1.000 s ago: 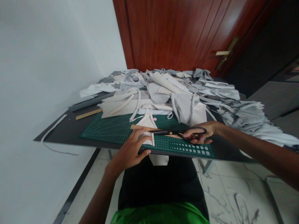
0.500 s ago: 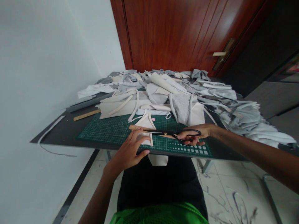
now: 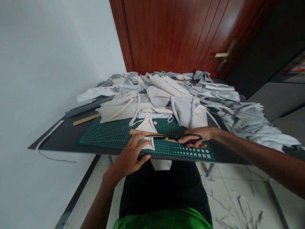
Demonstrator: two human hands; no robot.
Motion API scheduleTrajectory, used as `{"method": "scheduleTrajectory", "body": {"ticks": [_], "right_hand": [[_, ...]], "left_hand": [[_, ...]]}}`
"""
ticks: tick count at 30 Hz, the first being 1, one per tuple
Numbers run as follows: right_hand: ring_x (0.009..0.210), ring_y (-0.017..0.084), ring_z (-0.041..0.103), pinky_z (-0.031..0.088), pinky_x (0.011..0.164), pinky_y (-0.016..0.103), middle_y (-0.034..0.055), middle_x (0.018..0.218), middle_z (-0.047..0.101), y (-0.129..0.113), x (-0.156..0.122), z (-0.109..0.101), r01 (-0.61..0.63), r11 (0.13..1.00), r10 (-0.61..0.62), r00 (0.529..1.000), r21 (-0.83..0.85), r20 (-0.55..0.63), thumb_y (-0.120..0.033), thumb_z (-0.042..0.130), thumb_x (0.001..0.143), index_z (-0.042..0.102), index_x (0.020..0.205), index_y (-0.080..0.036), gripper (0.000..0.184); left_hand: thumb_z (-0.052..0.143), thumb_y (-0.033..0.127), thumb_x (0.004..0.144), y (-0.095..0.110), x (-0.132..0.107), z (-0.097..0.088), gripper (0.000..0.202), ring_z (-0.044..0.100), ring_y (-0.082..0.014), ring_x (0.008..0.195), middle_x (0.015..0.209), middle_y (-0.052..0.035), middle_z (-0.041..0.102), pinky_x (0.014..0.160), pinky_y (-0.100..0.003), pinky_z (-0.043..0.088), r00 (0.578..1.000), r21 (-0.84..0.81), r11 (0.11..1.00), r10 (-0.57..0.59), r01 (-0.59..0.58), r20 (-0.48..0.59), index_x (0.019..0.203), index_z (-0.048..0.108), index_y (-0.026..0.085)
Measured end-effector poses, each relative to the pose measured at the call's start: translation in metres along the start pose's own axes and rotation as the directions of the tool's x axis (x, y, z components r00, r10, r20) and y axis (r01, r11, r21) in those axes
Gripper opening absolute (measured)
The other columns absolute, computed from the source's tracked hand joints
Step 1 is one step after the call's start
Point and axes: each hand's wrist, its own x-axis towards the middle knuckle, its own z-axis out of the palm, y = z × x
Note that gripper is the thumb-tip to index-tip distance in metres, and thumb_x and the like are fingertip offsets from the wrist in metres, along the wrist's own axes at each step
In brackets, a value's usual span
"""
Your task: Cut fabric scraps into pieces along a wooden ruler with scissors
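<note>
My left hand lies spread on a cream fabric piece and holds it down at the near edge of a green cutting mat. A wooden ruler lies under the fabric, and part of it is hidden. My right hand grips black-handled tailor's scissors, whose blades reach toward the fabric beside my left fingers. A corner of cream fabric hangs over the table's near edge.
A large heap of cream and grey fabric scraps covers the back of the dark table. A wooden stick and a grey bar lie left. A wall stands left, a wooden door behind, and dark strips litter the floor.
My right hand and the scissors have moved left, toward my left hand. The view has drifted slightly, and the fabric and left hand stay in nearly the same place.
</note>
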Motion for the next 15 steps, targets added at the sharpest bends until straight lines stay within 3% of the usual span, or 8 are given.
{"method": "scheduleTrajectory", "body": {"ticks": [15], "right_hand": [[0.035,0.004,0.029,0.038,0.031,0.016,-0.0130,0.048,0.037,-0.0026,-0.0016,0.0020,0.044,0.998,-0.044,0.999,-0.037,0.015,-0.079,0.071,0.078,0.050,0.071,-0.020,0.063]], "left_hand": [[0.056,0.034,0.102,-0.0044,-0.0025,-0.0031,0.032,0.028,-0.0339,0.156,0.156,-0.0120,0.043,0.126,-0.059,0.029,0.999,-0.027,0.999,0.031,-0.030,0.027,0.134,0.057,0.026]]}}
